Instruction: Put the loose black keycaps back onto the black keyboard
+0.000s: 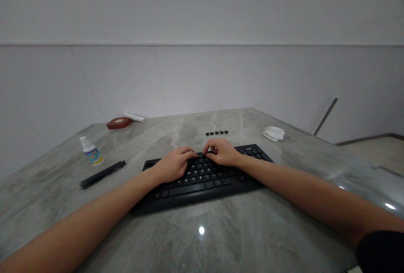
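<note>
A black keyboard (202,189) lies slightly slanted on the grey marbled table, beneath both hands. My left hand (173,164) rests over its left half, fingers stretched toward the top rows and the index fingertip at the upper keys. Close beside it, my right hand (221,152) has its thumb and fingers bent into a pinch at the keyboard's top edge. Whatever is between those fingertips is too small to make out. Behind the keyboard, several small black keycaps (216,132) stand in a neat row, apart from both hands.
On the left are a white spray bottle (92,152) and a black brush (102,174). A reddish-brown case (118,123) and a white strip (134,117) lie near the wall. A folded white cloth (274,133) sits to the right. The table (202,247) meets a pale wall behind.
</note>
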`<state>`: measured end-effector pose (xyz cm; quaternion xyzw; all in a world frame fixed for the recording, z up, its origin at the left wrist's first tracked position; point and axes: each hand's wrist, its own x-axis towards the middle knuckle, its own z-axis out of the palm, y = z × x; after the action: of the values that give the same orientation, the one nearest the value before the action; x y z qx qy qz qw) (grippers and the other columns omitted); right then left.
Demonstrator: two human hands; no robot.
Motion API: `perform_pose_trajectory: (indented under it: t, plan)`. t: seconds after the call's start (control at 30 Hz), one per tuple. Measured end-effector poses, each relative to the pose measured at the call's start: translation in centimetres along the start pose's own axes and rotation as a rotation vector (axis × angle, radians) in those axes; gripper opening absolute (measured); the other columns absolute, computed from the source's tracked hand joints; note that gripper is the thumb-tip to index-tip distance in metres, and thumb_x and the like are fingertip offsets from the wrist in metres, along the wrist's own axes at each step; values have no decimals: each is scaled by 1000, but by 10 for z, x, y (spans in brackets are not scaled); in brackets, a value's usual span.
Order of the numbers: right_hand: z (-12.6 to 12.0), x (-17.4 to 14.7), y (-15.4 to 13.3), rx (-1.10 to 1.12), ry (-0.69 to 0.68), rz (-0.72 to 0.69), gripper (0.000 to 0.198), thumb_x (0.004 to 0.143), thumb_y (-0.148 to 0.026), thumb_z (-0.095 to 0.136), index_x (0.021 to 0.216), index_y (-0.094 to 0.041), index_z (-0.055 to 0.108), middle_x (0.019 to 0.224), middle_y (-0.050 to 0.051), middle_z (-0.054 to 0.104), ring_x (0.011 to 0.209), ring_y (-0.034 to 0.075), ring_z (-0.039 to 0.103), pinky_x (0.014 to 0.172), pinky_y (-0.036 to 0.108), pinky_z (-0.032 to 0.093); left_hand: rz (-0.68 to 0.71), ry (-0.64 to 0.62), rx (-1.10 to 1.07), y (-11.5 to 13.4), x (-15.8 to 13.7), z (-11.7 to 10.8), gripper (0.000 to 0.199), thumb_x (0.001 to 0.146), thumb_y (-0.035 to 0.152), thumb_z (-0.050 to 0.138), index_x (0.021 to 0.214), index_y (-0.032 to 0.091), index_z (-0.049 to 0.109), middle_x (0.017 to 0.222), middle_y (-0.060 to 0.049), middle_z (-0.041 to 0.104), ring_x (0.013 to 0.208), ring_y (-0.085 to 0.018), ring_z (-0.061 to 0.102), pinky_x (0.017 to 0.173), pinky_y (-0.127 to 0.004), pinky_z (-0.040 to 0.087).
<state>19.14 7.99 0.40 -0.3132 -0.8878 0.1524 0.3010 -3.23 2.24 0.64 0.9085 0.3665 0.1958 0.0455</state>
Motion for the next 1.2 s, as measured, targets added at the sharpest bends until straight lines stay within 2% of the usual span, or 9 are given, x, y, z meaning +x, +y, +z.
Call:
perform_pose_trajectory:
  t: [0.23, 0.43, 0.53, 0.63, 0.73, 0.87, 1.03, 1.2]
  plan:
    - [0, -1, -1, 6, 15, 0, 17, 66, -4, 64, 78, -15, 71, 59, -3, 52, 56, 9, 45, 59, 22, 37, 6, 10, -13, 0, 0, -1, 46, 78, -1, 37, 115, 17, 58, 115, -8, 58, 108, -19, 55, 100, -36, 46]
    - [2, 1, 2, 31, -4, -13, 17, 65, -2, 63, 72, -15, 72, 66, 0, 60, 57, 9, 47, 59, 22, 38, 4, 5, -1, 0, -1, -1, 46, 78, 0, 37, 116, 17, 58, 117, -8, 57, 108, -19, 55, 100, -36, 46]
    - [1, 1, 2, 18, 4, 10, 17, 65, -4, 64, 75, -15, 72, 63, -1, 59, 56, 9, 47, 59, 22, 38, 14, 12, 13, 1, -1, -1, 45, 79, 1, 37, 116, 17, 58, 118, -8, 57, 109, -19, 54, 100, -37, 45]
    - [1, 0, 2, 2, 12, -8, 18, 65, -5, 63, 77, -16, 73, 62, -1, 60, 55, 9, 47, 59, 22, 38, 59, 22, 43, 2, -1, -2, 46, 80, 1, 38, 118, 17, 57, 121, -8, 57, 113, -20, 52, 102, -40, 44]
    - [1, -1, 1, -2, 18, -93, 19, 65, -3, 59, 73, -15, 71, 68, 1, 63, 57, 10, 49, 60, 22, 40, 144, -7, 54, 1, -1, -3, 48, 82, 1, 37, 123, 19, 55, 129, -5, 56, 122, -21, 47, 107, -44, 40]
    - [1, -3, 2, 22, 81, -188, 22, 63, -1, 53, 68, -15, 69, 76, 4, 65, 63, 12, 54, 61, 22, 42, 177, -77, 64, -3, -2, -3, 52, 83, 1, 36, 129, 21, 51, 139, -1, 49, 130, -21, 39, 110, -46, 35]
    - [1, -5, 4, 9, 228, -225, 23, 61, 2, 47, 67, -14, 62, 76, 4, 66, 61, 12, 54, 61, 22, 41, 153, -103, 61, -1, -1, -5, 51, 84, 3, 36, 129, 21, 50, 139, -1, 49, 128, -22, 40, 108, -45, 38]
    - [1, -4, 3, -59, 97, -157, 22, 64, -1, 48, 60, -16, 63, 59, 1, 65, 56, 12, 56, 59, 22, 41, 158, -103, 41, 2, 0, -7, 50, 84, 2, 35, 128, 20, 51, 139, -2, 50, 124, -21, 43, 105, -42, 40]
